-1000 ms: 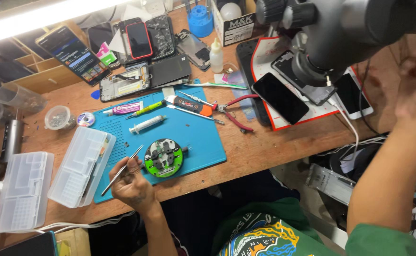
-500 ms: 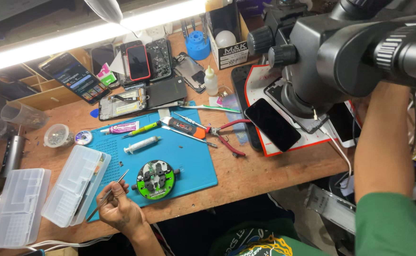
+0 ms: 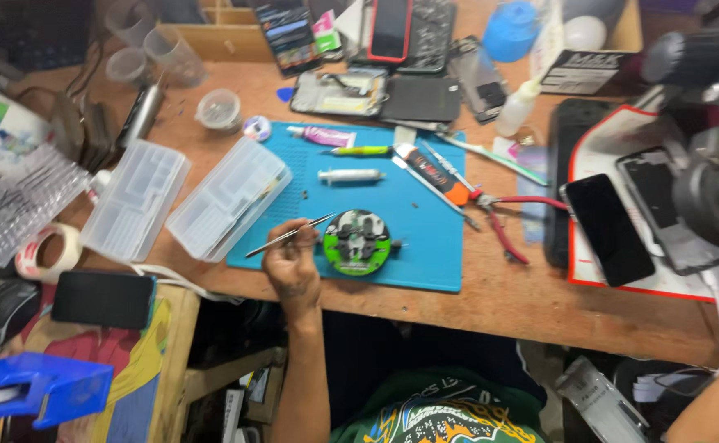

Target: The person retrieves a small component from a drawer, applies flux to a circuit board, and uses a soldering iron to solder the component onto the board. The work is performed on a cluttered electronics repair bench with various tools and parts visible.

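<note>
My left hand (image 3: 291,267) rests at the front edge of the blue work mat (image 3: 433,246) and grips thin metal tweezers (image 3: 289,234). The tweezers' tips touch the left rim of a round green holding fixture (image 3: 358,242) with a dark metal part clamped in it. My forearm comes up from below the table edge. Of my right side only a bit of arm (image 3: 704,414) shows at the bottom right corner; the hand itself is out of the picture.
Two clear plastic compartment boxes (image 3: 228,197) lie left of the mat. A syringe (image 3: 351,175), tubes and red-handled cutters (image 3: 507,221) lie on and beside it. A black phone (image 3: 609,230) lies under the microscope (image 3: 712,180). A tape roll (image 3: 47,250) is at far left.
The view has swung left and closer to the bench. My left hand brought the tweezers' tips up to the green fixture. My right arm, raised at the microscope before, has dropped out of view.
</note>
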